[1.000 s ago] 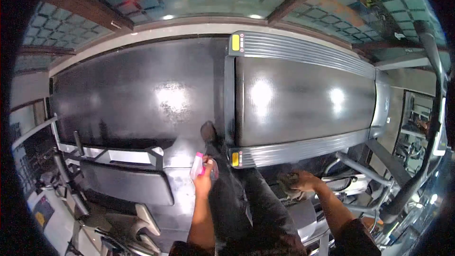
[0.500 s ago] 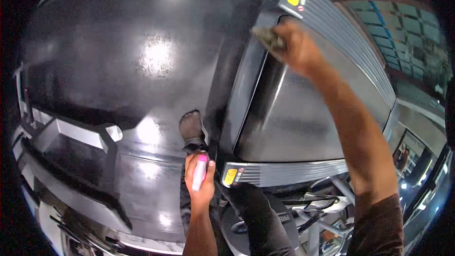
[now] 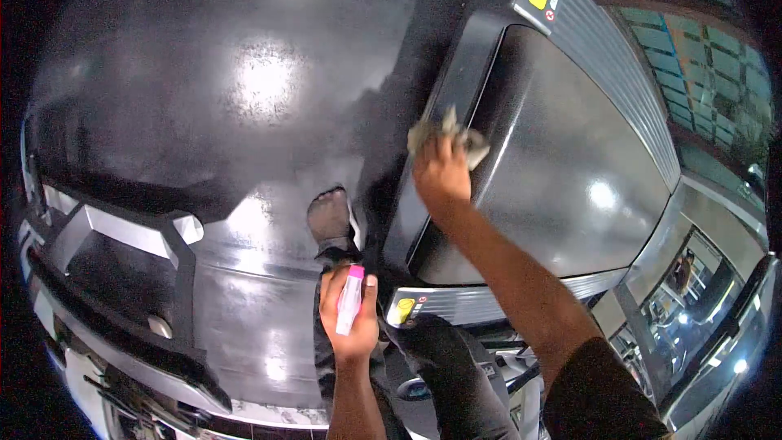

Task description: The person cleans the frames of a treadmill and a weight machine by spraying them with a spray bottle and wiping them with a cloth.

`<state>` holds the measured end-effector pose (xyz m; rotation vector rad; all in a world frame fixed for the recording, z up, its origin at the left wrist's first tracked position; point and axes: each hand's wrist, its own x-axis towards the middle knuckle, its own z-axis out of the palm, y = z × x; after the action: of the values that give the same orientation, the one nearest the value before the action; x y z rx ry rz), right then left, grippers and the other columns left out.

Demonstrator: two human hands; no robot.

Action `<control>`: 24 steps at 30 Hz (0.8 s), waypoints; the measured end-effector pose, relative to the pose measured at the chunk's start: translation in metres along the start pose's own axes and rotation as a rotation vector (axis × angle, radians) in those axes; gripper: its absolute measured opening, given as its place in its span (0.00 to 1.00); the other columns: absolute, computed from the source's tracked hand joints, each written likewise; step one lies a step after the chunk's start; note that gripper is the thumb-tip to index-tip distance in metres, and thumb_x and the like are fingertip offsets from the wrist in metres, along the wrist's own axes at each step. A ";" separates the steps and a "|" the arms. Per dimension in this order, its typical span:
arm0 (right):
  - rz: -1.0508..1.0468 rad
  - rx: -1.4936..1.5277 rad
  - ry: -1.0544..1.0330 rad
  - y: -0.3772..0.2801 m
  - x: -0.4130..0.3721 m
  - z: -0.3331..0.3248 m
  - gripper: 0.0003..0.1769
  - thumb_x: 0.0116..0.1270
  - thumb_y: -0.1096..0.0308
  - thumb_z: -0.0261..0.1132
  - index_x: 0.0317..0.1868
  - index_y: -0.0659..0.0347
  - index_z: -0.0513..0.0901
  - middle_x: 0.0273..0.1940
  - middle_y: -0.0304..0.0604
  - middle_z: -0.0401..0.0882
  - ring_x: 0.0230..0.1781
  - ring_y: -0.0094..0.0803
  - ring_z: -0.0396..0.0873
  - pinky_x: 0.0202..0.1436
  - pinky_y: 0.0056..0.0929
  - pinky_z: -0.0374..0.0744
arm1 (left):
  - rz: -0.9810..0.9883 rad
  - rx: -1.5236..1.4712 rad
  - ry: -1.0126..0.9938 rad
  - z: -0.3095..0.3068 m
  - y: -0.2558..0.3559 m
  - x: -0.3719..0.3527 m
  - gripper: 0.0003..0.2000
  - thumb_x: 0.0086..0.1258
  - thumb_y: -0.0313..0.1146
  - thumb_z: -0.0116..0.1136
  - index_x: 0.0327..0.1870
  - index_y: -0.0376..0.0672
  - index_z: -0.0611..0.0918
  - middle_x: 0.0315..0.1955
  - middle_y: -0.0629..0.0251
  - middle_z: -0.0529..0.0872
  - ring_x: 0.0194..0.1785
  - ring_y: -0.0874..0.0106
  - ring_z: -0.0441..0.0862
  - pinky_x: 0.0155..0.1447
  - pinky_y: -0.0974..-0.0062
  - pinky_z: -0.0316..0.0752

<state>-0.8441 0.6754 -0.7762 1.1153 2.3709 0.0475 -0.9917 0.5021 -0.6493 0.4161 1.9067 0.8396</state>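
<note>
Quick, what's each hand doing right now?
Left hand: closed around a bottle with a pink cap.
Right hand: closed on a rag, pressing it on the treadmill.

Single head-worn view, wide fisheye lens with black corners. It faces steeply down and forward, past the wearer's own legs (image 3: 444, 375), onto a treadmill (image 3: 570, 163) and the dark floor (image 3: 204, 73) beside it. Range is close: left hand (image 3: 350, 318) is nearest the lens, right hand (image 3: 442, 171) at arm's reach.
</note>
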 end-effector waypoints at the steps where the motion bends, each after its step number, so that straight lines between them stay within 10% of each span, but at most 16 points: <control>1: -0.069 0.012 -0.119 -0.012 -0.021 -0.009 0.22 0.69 0.62 0.57 0.58 0.66 0.81 0.60 0.51 0.78 0.68 0.51 0.67 0.68 0.53 0.68 | -0.013 -0.004 0.018 0.000 -0.003 0.000 0.12 0.65 0.24 0.69 0.48 0.33 0.81 0.47 0.53 0.82 0.49 0.61 0.81 0.56 0.68 0.75; 7: -0.340 0.328 -0.170 -0.062 -0.109 0.012 0.22 0.62 0.56 0.62 0.46 0.66 0.87 0.50 0.54 0.82 0.54 0.49 0.75 0.57 0.47 0.74 | -0.024 -0.008 0.108 -0.002 0.003 0.009 0.12 0.67 0.26 0.67 0.47 0.32 0.81 0.46 0.53 0.82 0.48 0.61 0.81 0.55 0.67 0.75; 11: -0.142 0.357 -0.150 -0.038 -0.058 0.032 0.16 0.66 0.60 0.60 0.45 0.60 0.86 0.46 0.51 0.81 0.50 0.48 0.76 0.55 0.49 0.76 | -0.004 0.008 0.128 -0.002 0.004 0.010 0.12 0.67 0.26 0.67 0.47 0.32 0.81 0.44 0.52 0.82 0.47 0.59 0.81 0.54 0.65 0.75; 13: -0.147 0.270 -0.249 0.027 0.027 -0.058 0.18 0.72 0.57 0.56 0.48 0.58 0.86 0.48 0.54 0.78 0.51 0.50 0.77 0.49 0.55 0.79 | -0.016 0.020 0.138 -0.001 -0.003 0.009 0.12 0.66 0.26 0.68 0.47 0.33 0.81 0.43 0.53 0.82 0.46 0.59 0.81 0.53 0.66 0.75; 15: 0.365 0.475 0.035 0.074 0.087 -0.050 0.16 0.71 0.61 0.55 0.52 0.56 0.84 0.46 0.52 0.81 0.54 0.53 0.77 0.50 0.55 0.79 | 0.010 0.000 0.129 0.002 -0.002 0.008 0.12 0.66 0.26 0.68 0.48 0.33 0.81 0.43 0.53 0.82 0.45 0.60 0.81 0.53 0.67 0.75; 16: 0.032 0.103 0.138 0.106 0.112 -0.053 0.17 0.71 0.62 0.55 0.55 0.56 0.82 0.51 0.50 0.79 0.56 0.55 0.76 0.54 0.53 0.79 | 0.027 -0.008 0.122 0.003 -0.002 0.008 0.12 0.66 0.25 0.68 0.48 0.33 0.81 0.43 0.54 0.82 0.45 0.60 0.81 0.53 0.67 0.75; 20: -0.001 -0.294 -0.129 0.143 0.145 -0.019 0.23 0.71 0.54 0.57 0.62 0.54 0.78 0.59 0.51 0.75 0.57 0.55 0.77 0.54 0.51 0.82 | -0.009 -0.002 0.075 0.004 -0.002 0.010 0.12 0.66 0.26 0.68 0.48 0.34 0.81 0.43 0.55 0.82 0.45 0.62 0.81 0.51 0.69 0.75; 22: 0.187 -0.173 0.027 0.118 0.129 0.060 0.26 0.71 0.53 0.57 0.65 0.54 0.75 0.58 0.55 0.74 0.53 0.56 0.80 0.49 0.54 0.83 | -0.094 -0.054 0.075 0.002 0.001 0.009 0.12 0.66 0.26 0.68 0.48 0.34 0.81 0.43 0.56 0.82 0.44 0.64 0.81 0.51 0.70 0.75; 24: 0.527 0.413 -0.196 0.065 0.093 -0.049 0.24 0.74 0.61 0.52 0.66 0.62 0.76 0.62 0.66 0.71 0.57 0.59 0.79 0.61 0.54 0.78 | -0.061 -0.026 0.102 0.001 -0.001 0.010 0.12 0.66 0.26 0.68 0.47 0.34 0.81 0.42 0.57 0.82 0.44 0.64 0.81 0.50 0.70 0.75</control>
<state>-0.8695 0.7951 -0.7587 1.8247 1.9018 -0.3653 -0.9956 0.5077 -0.6573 0.3024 1.9899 0.8583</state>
